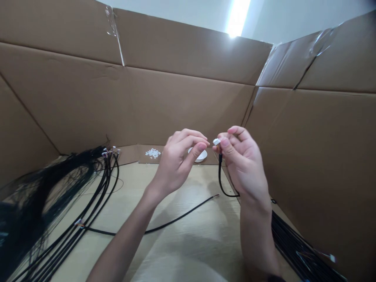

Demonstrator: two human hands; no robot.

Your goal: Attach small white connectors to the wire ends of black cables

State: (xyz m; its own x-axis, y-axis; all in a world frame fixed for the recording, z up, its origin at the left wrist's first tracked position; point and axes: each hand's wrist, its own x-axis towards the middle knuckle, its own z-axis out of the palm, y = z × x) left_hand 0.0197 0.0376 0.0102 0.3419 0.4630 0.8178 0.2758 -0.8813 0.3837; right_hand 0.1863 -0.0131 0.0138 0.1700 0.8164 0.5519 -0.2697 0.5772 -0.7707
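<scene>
My right hand (pixel 245 160) pinches a small white plug connector (pixel 216 141) between thumb and fingers. From the connector a black cable (pixel 219 172) hangs down and curves behind my right wrist. Just left of the plug, my left hand (pixel 182 156) is raised with its fingers stretched toward it and the thumb a little apart. Nothing shows between the left fingers, and they stay short of the plug. Below both hands another black cable (pixel 179 216) lies across the table, its bare wire end pointing right.
Black cables with white plugs (pixel 107 176) lie at the left beside a tangle of thin dark wires (pixel 38 196). Small white pieces (pixel 153 153) are heaped at the back, near a white dish (pixel 201 155). More cables (pixel 296 246) lie right. Cardboard walls (pixel 188 105) surround the table.
</scene>
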